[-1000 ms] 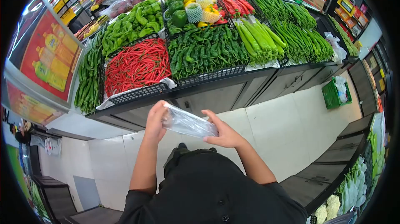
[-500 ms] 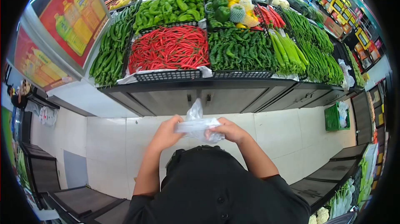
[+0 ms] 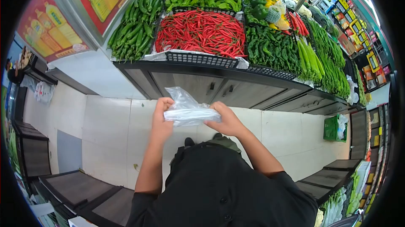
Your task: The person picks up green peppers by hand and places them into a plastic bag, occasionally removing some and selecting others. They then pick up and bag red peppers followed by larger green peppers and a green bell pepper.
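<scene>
Left hand [image 3: 162, 119] and right hand [image 3: 228, 120] are each pinching one end of the thin clear plastic bag [image 3: 187, 111]. Likely best: rubbing thumb against fingers at one edge, parting the layers.

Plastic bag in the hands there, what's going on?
A person stands at a vegetable stand, holding a thin clear plastic bag before their chest. The left hand and right hand each have a grip on one end. It looks empty and crumpled. Just beyond, crates hold red chillies and green peppers.

Single head-worn fisheye view, forward-down, close above left hand [image 3: 162, 117] and right hand [image 3: 228, 121]
</scene>
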Motion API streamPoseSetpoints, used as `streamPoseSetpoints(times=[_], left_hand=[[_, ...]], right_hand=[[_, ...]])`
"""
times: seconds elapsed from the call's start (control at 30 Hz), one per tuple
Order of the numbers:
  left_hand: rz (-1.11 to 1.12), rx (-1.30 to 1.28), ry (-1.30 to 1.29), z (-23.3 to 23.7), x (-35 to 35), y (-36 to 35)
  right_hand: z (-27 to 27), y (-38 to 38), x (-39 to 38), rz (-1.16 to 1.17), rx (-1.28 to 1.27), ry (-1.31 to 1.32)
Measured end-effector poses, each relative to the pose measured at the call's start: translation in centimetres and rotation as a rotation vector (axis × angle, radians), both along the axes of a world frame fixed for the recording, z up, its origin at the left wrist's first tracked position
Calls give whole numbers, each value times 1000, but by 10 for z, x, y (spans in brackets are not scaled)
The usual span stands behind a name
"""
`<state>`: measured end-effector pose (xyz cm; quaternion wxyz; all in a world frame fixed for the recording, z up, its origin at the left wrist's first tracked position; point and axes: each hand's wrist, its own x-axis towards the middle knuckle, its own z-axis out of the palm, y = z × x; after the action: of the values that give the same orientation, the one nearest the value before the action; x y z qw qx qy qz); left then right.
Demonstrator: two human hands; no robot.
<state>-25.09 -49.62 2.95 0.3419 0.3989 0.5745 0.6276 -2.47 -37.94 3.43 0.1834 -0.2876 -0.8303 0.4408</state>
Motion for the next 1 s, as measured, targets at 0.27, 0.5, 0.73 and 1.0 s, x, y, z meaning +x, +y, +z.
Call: streamPoseSetpoints(times=[0.27, 0.5, 0.73, 1.0], left_hand=[[-78, 1, -19, -1, 10, -17], [-176, -78, -312, 21, -17, -33], [-156, -212, -334, 6, -69, -27], [-21, -488, 342, 23, -118, 79]], right_hand=[[26, -26, -59, 50, 562, 41], [-2, 8, -102, 150, -413, 320], [15, 80, -143, 257, -1032, 491], [10, 180, -203, 397, -1157, 646]])
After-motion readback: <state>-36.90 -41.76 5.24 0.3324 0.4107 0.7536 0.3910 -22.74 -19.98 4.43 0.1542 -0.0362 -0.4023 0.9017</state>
